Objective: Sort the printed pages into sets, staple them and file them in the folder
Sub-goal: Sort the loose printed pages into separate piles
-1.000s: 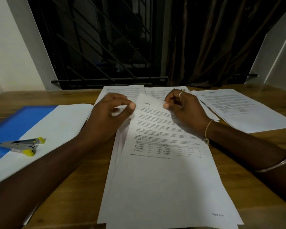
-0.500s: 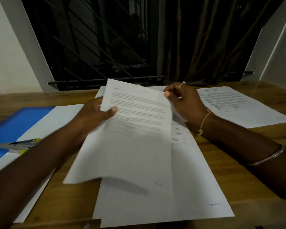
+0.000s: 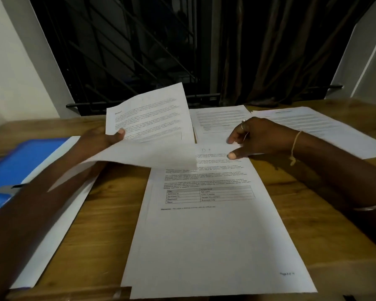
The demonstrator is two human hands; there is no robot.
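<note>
Both hands are on paper above a wooden table point(image 3: 317, 224): the left hand point(image 3: 100, 139) pinches one printed page point(image 3: 150, 115) between thumb and curled fingers, holding it up in the air where it bends over. The right hand point(image 3: 261, 137) has its thumb and bent forefinger closed on the top edge of the pile of pages point(image 3: 215, 240) lying flat in the middle. A second pile point(image 3: 219, 120) and a third pile point(image 3: 317, 129) lie at the far side, and the blue folder point(image 3: 17, 159) sits at the left, with the stapler point(image 3: 6, 189) on it half hidden behind the left forearm.
</note>
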